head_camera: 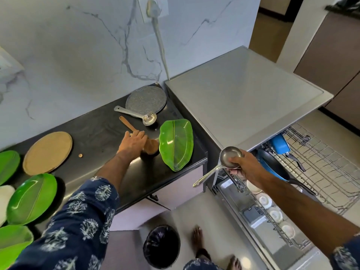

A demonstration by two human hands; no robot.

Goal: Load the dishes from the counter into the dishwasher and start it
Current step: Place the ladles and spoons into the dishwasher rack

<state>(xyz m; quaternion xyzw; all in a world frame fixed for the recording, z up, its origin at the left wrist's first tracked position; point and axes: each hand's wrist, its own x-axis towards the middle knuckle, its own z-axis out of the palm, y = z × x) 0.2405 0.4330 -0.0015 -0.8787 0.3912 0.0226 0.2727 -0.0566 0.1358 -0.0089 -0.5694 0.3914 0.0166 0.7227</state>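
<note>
My right hand (244, 165) grips a steel ladle (228, 157) by its bowl, handle pointing down-left, held above the front edge of the open dishwasher (245, 106). My left hand (133, 142) reaches over the black counter (97, 133) and closes on a wooden ladle (150, 146), whose handle runs up-left. Next to it lie a second steel ladle (147, 117), a grey speckled flat pan (146, 99) and a green leaf-shaped plate (176, 144). The pulled-out upper rack (321, 168) carries a blue pan (272, 166) and a blue pot (279, 144).
A round wooden board (47, 152) and more green leaf plates (31, 198) lie at the counter's left. White bowls (264, 199) sit in the lower rack. A black-lined bin (161, 246) stands on the floor by my bare feet (197, 239).
</note>
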